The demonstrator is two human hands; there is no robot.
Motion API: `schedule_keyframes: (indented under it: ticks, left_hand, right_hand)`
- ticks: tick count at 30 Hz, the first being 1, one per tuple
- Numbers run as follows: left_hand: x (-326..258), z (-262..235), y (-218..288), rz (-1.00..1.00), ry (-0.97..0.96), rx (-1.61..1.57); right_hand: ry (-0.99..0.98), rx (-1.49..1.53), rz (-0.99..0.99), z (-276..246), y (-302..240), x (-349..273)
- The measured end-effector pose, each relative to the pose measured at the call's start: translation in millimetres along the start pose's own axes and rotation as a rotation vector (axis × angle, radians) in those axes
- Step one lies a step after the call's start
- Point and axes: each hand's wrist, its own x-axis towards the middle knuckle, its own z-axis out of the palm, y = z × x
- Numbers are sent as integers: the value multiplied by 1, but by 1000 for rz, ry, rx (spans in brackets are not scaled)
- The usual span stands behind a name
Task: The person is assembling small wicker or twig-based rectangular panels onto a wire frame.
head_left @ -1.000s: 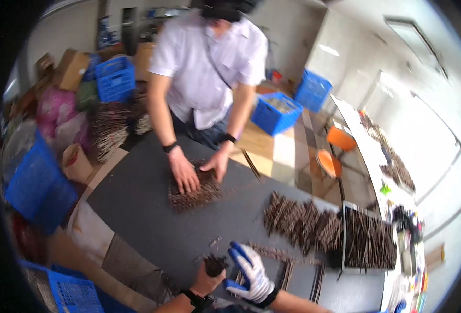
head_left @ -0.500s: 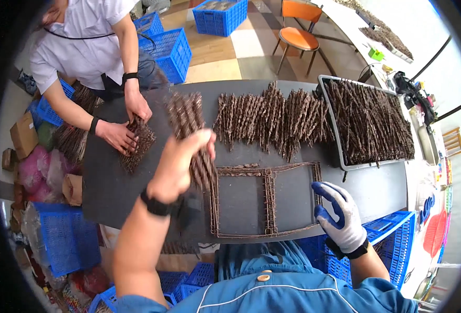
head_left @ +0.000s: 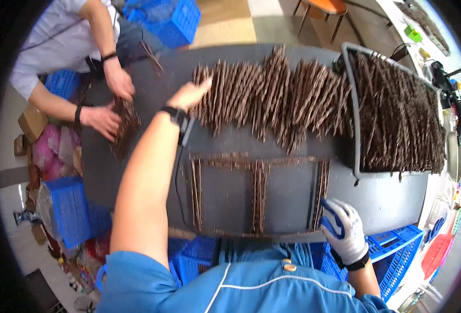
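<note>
At the left end of a row of dark brown twisted sticks (head_left: 262,96), my bare left hand (head_left: 188,95) is closed on a bundle of the same sticks, its thumb over the top and the other fingers mostly hidden. My right hand (head_left: 345,229), in a white glove with blue palm and fingers, is open at the near right corner of a rectangular frame (head_left: 260,195) of thin brown strips. Its fingers are curved with a gap to the thumb; whether they touch the frame I cannot tell. The frame lies flat and has a middle bar.
A grey-rimmed tray (head_left: 356,130) heaped with brown sticks stands on the dark table (head_left: 376,201) at right. Across at the left, a co-worker's hands (head_left: 105,120) handle another bundle (head_left: 127,122). A few loose sticks (head_left: 151,57) lie nearby. Blue crates (head_left: 68,208) stand around the table.
My left hand has carried its bundle from above the table's middle to the row's left end, lowering it there. My right hand stays by the frame. The view has shifted.
</note>
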Motion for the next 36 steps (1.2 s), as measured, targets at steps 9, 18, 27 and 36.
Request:
schedule_keyframes:
  ticks: [9,18,27,36]
  left_hand:
    - [-80,-22,-42,229,393,45]
    - [-182,82,-114,71,294,12]
    - [-205,89,-91,-1,-20,-1000]
    - [-226,83,-75,184,-21,-928]
  right_hand:
    - [-40,-36,-35,4,-22,5]
    - [55,51,-191,54,-63,61]
    - [179,-236,-92,115,-80,119]
    - [-164,-321,-109,110,-71,140]
